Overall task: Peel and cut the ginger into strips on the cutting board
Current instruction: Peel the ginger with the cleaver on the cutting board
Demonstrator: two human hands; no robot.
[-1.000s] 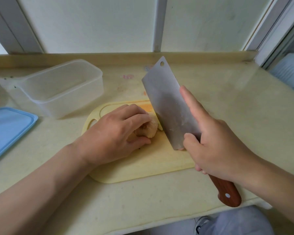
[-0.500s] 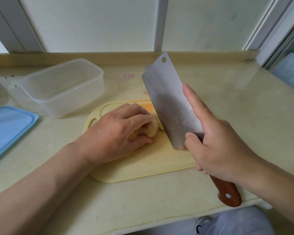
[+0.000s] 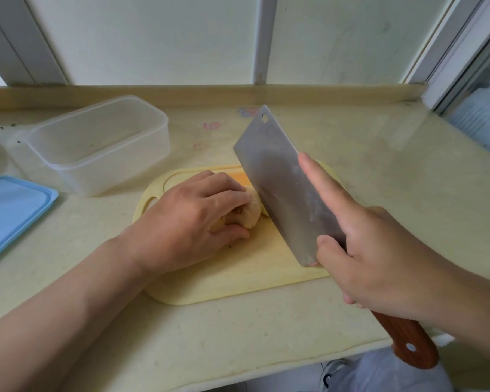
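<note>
Pale cream stone counter (image 3: 379, 171) with a raised lip along the back. Behind it are white panels set in a grey window frame (image 3: 262, 38). A glass pane is at far right.

Clear plastic container (image 3: 102, 145) stands back left, open-topped, bare floor showing through its walls. Its blue lid (image 3: 12, 210) lies flat apart from it at the left edge.

Pale yellow cutting board (image 3: 238, 281) sits mid-counter, handle slot at its left end and an orange patch (image 3: 238, 175) at its far edge. Ginger (image 3: 252, 213), a pale peeled-looking lump, rests on the board. Left hand (image 3: 187, 224) covers most of it, fingers curled over the top, thumb against the near side.

Right hand (image 3: 379, 256) grips the cleaver (image 3: 280, 188) where blade meets wooden handle (image 3: 413, 346). Forefinger lies stretched along the blade, thumb pressed on the near flat. Blade stands tilted just right of the ginger; contact cannot be told.

Smudged pink marks (image 3: 211, 125) on the counter are not legible.
</note>
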